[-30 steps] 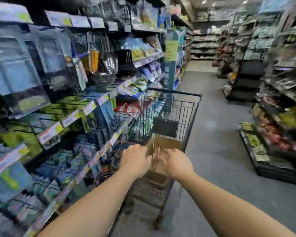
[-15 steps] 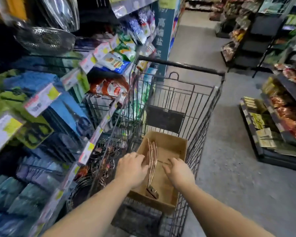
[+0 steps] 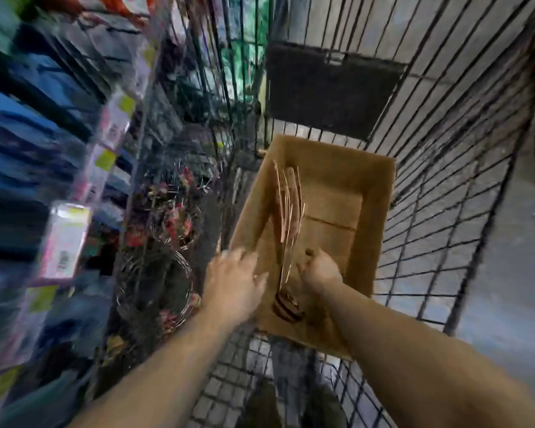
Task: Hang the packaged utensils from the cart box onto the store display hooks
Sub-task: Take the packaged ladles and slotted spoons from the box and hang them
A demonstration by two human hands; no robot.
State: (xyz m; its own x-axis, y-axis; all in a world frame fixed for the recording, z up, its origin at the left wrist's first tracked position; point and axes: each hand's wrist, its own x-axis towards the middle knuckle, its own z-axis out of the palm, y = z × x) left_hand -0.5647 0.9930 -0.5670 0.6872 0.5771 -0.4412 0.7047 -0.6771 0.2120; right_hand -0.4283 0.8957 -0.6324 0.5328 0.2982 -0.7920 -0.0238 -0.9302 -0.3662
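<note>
Shelf point(image 3: 62, 186), left: blurred stock. My left hand point(image 3: 233, 281), fingers spread, at box point(image 3: 380, 217) left wall. Packaged utensils point(image 3: 289, 208) upright along that wall, between hands. My right hand point(image 3: 320, 270): fingers curled beside them, grip unclear. Box in cart point(image 3: 464, 168).

Looking down into the open brown cardboard box point(image 3: 365, 211) sitting in my black wire shopping cart point(image 3: 445, 168). The box lies lengthwise away from me, flaps open, its floor mostly bare on the right side. Along its left inner side stands a thin bundle of flat packaged utensils point(image 3: 288, 208), tan card backings fanned slightly apart on edge, leaning against the left wall. At the near end of the bundle there's a dark, rounded utensil head point(image 3: 286, 307) resting on the box floor; blur hides what kind it is. The display hooks on the shelving to my left are too smeared to make out.
</note>
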